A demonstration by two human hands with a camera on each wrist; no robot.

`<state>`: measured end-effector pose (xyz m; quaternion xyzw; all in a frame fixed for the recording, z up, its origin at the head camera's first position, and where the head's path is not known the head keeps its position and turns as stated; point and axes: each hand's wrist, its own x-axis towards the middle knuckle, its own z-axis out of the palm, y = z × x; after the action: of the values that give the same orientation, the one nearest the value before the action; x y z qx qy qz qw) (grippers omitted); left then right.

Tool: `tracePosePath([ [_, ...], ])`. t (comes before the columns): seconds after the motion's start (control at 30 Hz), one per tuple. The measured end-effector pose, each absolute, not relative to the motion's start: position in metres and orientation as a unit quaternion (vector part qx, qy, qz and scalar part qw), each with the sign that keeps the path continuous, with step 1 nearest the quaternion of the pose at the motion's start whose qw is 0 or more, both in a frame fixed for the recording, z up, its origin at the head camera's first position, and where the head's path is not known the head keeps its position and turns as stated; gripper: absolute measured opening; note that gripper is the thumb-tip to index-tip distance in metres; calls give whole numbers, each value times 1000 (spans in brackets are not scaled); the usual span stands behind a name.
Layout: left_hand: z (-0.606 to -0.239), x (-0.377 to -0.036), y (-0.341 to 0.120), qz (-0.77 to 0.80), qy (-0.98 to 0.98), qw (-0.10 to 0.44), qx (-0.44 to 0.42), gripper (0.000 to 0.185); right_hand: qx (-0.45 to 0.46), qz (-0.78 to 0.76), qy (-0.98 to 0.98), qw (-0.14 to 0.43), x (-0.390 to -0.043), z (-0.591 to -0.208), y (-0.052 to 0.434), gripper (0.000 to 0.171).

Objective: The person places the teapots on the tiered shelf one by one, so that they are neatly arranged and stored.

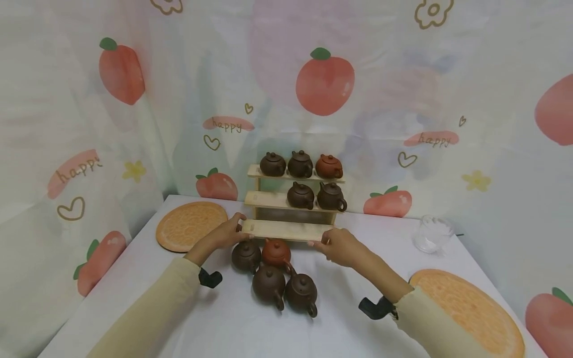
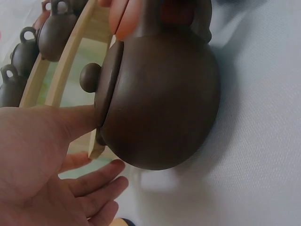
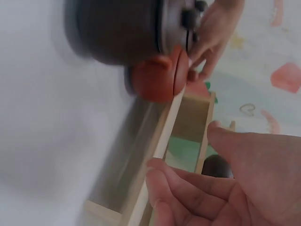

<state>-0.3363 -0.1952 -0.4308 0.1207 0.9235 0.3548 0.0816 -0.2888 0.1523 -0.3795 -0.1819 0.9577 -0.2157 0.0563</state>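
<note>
Pale wood in the grasp of both hands: lowest board [image 1: 286,230] of a three-tier stand [image 1: 265,199], toward the back of a white-covered desk [image 1: 224,328]. Pinched at its left end by the left hand [image 1: 228,232], at its right end by the right hand [image 1: 342,247], fingers bent. On the top tier, left to right: first dark teapot [image 1: 272,164], second dark teapot [image 1: 300,164], reddish teapot [image 1: 329,167]. On the middle tier, toward the right: small dark pot [image 1: 300,195] and neighbouring dark pot [image 1: 331,197]. Just in front of the board, clustered on the desk: back dark pot [image 1: 245,256] beside a red pot [image 1: 276,252]; nearer, left front pot [image 1: 268,284] and right front pot [image 1: 301,294], both dark. Left of the stand, a round orange mat [image 1: 190,226]; well to the right, a clear glass bowl [image 1: 431,233] and, nearer, a second orange mat [image 1: 474,303]. Behind, a peach-printed backdrop [image 1: 286,134].
</note>
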Motion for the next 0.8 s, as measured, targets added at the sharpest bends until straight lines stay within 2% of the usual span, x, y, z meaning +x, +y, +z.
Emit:
tracePosePath([
  [0.27, -434, -338, -194, 356, 923, 89, 113, 64, -192, -240, 946, 104, -232, -393, 163, 47],
  [0.5, -434, -338, -193, 354, 924, 84, 119, 65, -213, -247, 941, 90, -188, -414, 165, 49],
  [0.67, -435, -339, -194, 352, 925, 88, 112, 66, -230, -236, 941, 81, -178, -430, 164, 51],
  [0.8, -434, -339, -194, 351, 925, 89, 112, 66, -257, -235, 935, 70, -181, -436, 167, 39],
])
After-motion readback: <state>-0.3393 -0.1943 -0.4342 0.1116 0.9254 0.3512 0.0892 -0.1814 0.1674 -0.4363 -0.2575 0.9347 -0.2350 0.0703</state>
